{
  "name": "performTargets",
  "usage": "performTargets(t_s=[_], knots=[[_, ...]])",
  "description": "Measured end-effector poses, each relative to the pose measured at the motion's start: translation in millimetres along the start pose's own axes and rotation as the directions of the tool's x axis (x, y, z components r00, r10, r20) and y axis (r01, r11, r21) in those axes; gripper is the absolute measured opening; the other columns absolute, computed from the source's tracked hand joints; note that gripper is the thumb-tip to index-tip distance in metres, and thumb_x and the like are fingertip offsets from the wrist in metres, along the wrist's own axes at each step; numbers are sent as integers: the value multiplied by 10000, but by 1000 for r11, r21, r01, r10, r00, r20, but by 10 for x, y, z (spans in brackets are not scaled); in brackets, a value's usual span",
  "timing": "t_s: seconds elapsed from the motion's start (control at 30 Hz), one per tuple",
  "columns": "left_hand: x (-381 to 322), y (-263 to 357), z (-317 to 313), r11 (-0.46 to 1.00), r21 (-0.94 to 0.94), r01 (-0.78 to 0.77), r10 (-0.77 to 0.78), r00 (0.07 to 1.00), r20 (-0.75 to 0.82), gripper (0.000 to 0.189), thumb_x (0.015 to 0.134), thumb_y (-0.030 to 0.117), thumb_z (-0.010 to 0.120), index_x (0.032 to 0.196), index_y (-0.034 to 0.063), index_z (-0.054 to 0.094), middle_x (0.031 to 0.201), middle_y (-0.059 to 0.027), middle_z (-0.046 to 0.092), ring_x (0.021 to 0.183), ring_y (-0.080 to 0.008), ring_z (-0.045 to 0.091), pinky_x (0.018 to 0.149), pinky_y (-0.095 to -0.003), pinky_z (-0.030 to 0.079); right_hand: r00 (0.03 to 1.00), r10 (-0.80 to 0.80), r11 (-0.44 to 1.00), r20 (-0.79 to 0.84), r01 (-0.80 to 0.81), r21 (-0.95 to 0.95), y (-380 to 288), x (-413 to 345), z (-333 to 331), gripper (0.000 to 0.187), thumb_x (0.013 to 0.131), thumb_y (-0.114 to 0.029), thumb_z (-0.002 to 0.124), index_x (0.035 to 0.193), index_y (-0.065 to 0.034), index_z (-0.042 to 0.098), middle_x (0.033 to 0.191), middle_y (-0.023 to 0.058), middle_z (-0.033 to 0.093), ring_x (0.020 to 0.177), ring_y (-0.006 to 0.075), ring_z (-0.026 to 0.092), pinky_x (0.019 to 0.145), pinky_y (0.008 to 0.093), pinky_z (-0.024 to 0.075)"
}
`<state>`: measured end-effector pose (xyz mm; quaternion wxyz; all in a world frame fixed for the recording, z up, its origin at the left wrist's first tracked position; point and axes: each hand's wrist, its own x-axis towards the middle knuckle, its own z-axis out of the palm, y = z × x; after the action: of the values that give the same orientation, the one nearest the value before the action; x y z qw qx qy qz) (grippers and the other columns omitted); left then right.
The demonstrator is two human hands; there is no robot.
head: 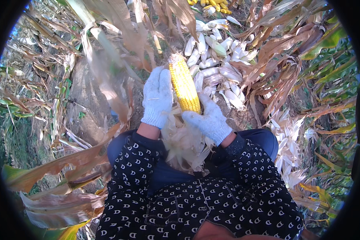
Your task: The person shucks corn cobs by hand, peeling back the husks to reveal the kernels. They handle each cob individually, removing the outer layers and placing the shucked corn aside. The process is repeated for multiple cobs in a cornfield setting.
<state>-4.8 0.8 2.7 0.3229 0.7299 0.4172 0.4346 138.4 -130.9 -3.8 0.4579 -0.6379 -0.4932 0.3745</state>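
A bare yellow ear of corn [184, 84] stands slanted between my two hands, its silky tip pointing away from me. My right hand [208, 117], in a white knit glove, grips its lower end with thumb and fingers. My left hand [158, 94], gloved the same way, lies along the ear's left side with the fingers together; whether it grips the ear is hard to tell. Loose pale corn husks [183, 141] hang below the ear between my knees. Beyond the ear lies a heap of corn ears still in their husks [219, 69].
Several husked yellow ears [217, 5] lie at the top edge. A corn stalk [100, 37] with dry leaves rises at the upper left. Dry corn leaves [276, 60] hang at the right, above a pile of stripped husks [288, 144]. Long leaves [75, 160] reach in from the left.
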Motion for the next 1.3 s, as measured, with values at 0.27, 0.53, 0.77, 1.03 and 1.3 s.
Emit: performTargets(t_s=[0.27,0.53,0.77,1.03,1.3], knots=[[125,242,-158,896,-405,182,-194,981,10,221,1037,214,553,1047,15,648,912,-41,666,697,-104,585,629,-247,473,997,24,980,-78,-8,198,86,56,46,669,827,-323,788,1352,20,556,1189,192,671,1070,246,663,927,348,518],[186,321,-330,952,-247,179,-170,984,60,172,999,195,598,1099,59,627,915,-65,705,680,-185,618,621,-307,493,983,185,810,15,-161,563,208,136,-9,534,937,-189,718,1373,60,538,1215,92,666,1049,125,636,913,258,513],[18,253,-216,725,614,-312,-97,836,540,607,855,392,714,1371,122,542,1374,-162,555,1229,-340,561,1027,-429,445,989,139,793,-55,-78,605,163,204,-243,540,945,-206,704,1381,62,535,1232,96,661,1084,146,627,952,275,498],[52,433,-184,643,542,-542,396,840,370,744,774,288,772,1446,120,501,1516,-117,428,1406,-336,386,1159,-468,308,941,268,638,207,-334,694,94,132,-365,455,1004,-297,615,1327,21,582,1164,66,673,1009,123,638,866,251,513],[48,397,-130,741,310,-596,412,768,490,604,738,298,758,1294,129,596,1246,-123,631,1241,-324,547,1061,-460,411,897,161,578,411,-423,698,182,111,-532,371,1037,-267,560,1304,-11,587,1130,42,662,953,150,643,846,303,533]])
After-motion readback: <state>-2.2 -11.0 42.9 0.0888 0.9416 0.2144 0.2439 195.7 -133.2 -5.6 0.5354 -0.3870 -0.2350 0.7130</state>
